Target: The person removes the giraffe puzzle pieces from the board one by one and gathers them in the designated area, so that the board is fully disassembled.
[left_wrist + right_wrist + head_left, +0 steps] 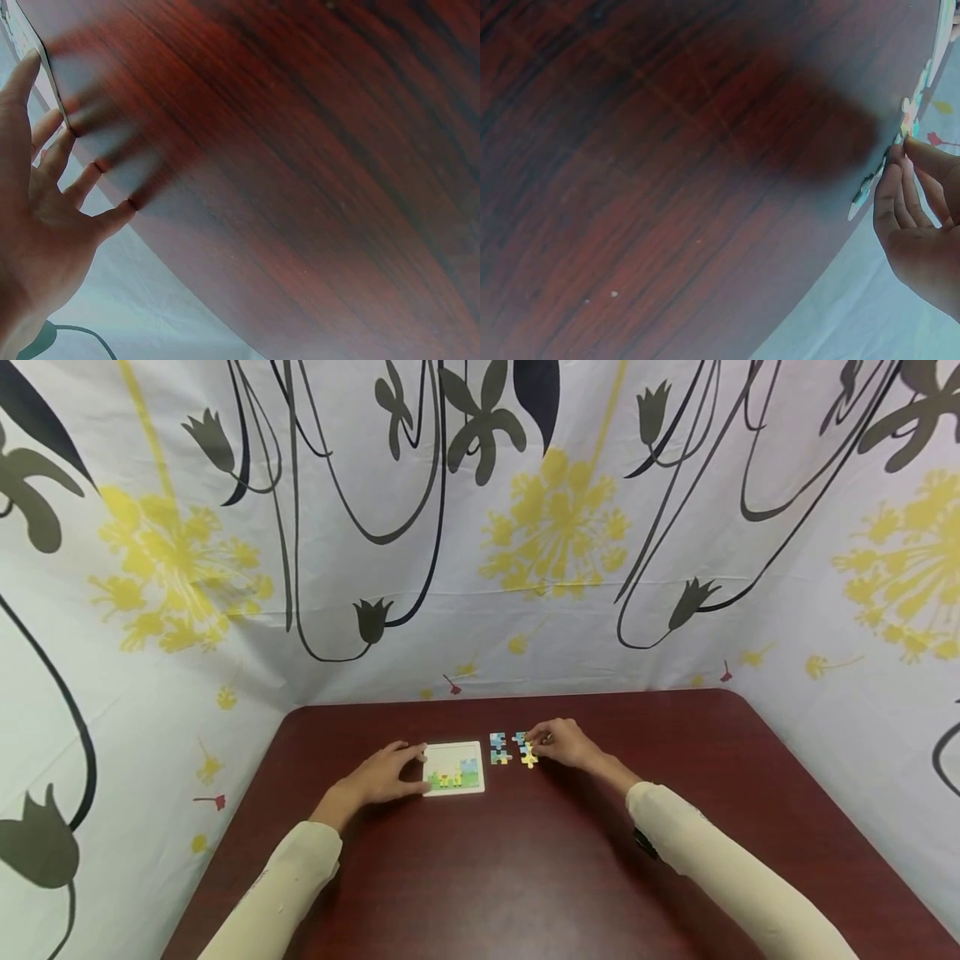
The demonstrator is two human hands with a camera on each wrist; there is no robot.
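1. The jigsaw tray lies flat on the dark red-brown table, near the far edge and left of that edge's middle. It is a pale, off-white rectangle with a raised rim.
2. Inside the tray, the assembled section runs along the near side: a green strip with small yellow figures marked with red. A light-blue patch rises above it on the right; the upper left is bare, pale backing.
3. Loose jigsaw pieces with knobs and notches lie just beyond the tray's right edge, toward the table's far edge. The pair nearest the tray shows blue, with green and yellow on the nearer one; the group beside the right hand shows blue and yellow.
4. The left hand is spread, fingers apart, with thumb and forefinger touching the tray's left side near its two corners.
5. The right hand pinches a jigsaw piece between thumb and fingertips in the right group; whether it is lifted cannot be told.
6. Cream sleeves cover both forearms. A white cloth with yellow, grey and black flower prints hangs behind the far edge.
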